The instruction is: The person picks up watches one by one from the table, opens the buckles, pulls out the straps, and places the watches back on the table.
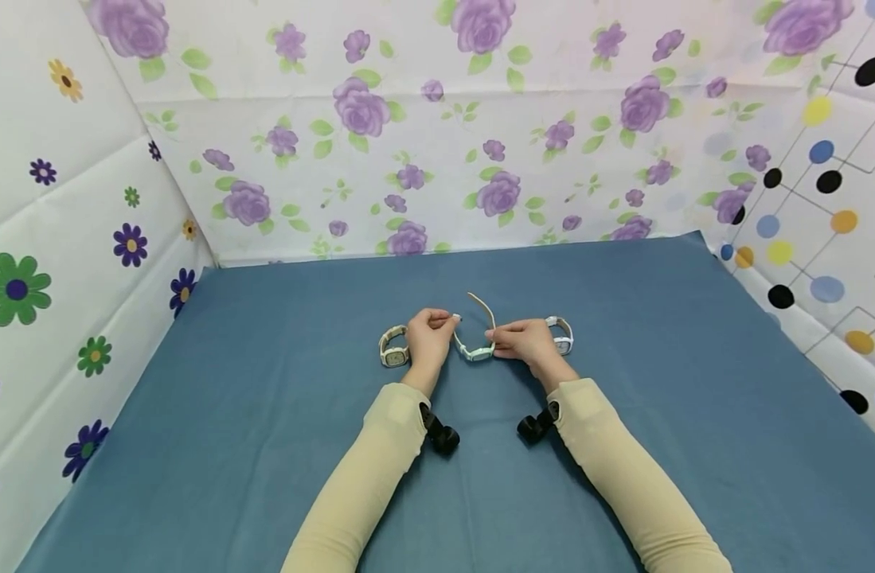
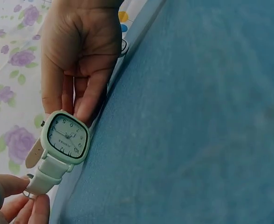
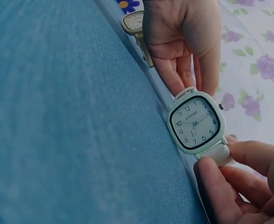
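Note:
A mint-green square wristwatch [image 1: 480, 353] is held between both hands, its strap unbuckled and its dial toward the body. My left hand [image 1: 427, 338] pinches the buckle end of the strap; in the left wrist view those fingers [image 2: 41, 207] grip right at the metal buckle [image 2: 29, 194]. With thumb and fingers, my right hand [image 1: 526, 342] pinches the other strap piece close to the case, as the right wrist view shows at the pale strap [image 3: 218, 153]. The free strap tip [image 1: 480, 302] curves up and away beyond the right fingers.
Just left of the left hand stands a beige watch [image 1: 395, 358], its strap looped. A white watch [image 1: 563, 345] sits beside the right hand, partly hidden by it. Blue cloth [image 1: 265, 446] covers the table, with flowered sheets [image 1: 423, 159] behind and at the sides.

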Demonstrator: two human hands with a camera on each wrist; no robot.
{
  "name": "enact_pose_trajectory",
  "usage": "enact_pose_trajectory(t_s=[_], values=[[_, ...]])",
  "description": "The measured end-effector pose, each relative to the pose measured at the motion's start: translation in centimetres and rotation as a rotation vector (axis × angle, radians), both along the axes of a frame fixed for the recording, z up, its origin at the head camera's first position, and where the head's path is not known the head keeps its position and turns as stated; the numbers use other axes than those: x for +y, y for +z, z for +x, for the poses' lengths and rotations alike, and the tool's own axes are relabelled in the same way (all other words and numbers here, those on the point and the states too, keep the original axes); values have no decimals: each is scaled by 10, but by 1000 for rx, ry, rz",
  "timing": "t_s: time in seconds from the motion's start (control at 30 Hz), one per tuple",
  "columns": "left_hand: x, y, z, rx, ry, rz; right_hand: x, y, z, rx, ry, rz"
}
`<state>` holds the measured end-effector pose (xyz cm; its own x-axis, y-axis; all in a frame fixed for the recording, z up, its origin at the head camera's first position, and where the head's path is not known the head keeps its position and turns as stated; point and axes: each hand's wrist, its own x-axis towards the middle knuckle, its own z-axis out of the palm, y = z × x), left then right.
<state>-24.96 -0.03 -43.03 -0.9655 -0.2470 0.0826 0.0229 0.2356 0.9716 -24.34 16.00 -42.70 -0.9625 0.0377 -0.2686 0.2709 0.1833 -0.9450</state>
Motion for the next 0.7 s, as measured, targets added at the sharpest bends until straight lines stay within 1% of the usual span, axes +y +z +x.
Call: enact_pose_trajectory(t_s=[0.07, 0.17, 0.37, 0.57, 0.7], values=[[-1, 0, 0, -23, -10, -17, -1, 0, 1, 14, 5, 20], [-2, 3, -1, -39, -36, -43, -2, 0, 1, 26, -2, 39], [-3, 4, -3, -38, -97, -143, -3, 2, 2, 31, -27, 82], [-3, 5, -3, -52, -116, -274, -5, 4, 5, 24, -33, 112], [-3, 3, -4, -64, -131, -316, -6, 5, 6, 20, -27, 122]])
